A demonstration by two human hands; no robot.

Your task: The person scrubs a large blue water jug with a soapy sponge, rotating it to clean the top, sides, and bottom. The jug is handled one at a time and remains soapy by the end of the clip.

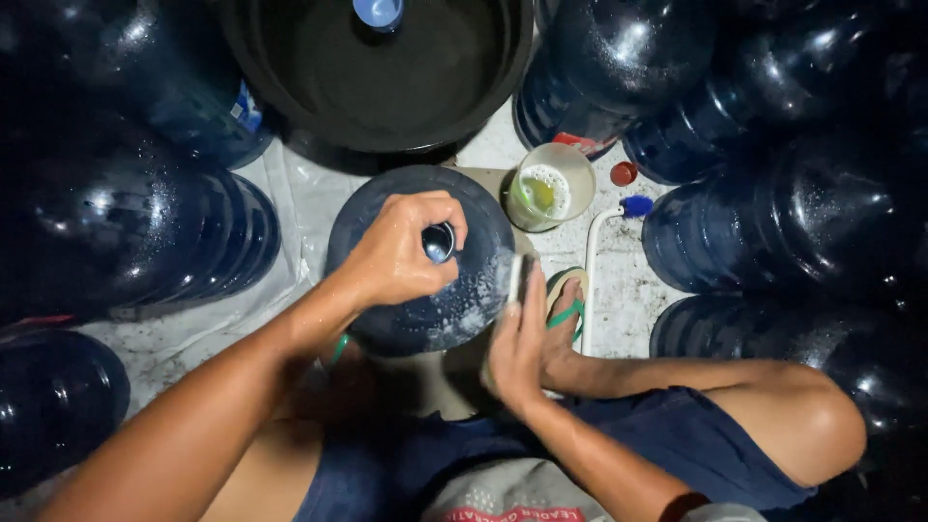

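Observation:
A large dark blue water jug stands upright between my knees, seen from above, wet with soap foam on its right shoulder. My left hand grips the jug's neck at its open mouth. My right hand presses a small scrubbing pad flat against the jug's right side. My right foot in a green-strapped sandal rests on the floor just beside that hand.
A clear cup of soapy yellow-green liquid stands behind the jug. A big black basin holds a blue cap. Several dark blue jugs crowd both sides. A small red cap and a white-handled brush lie on the concrete floor.

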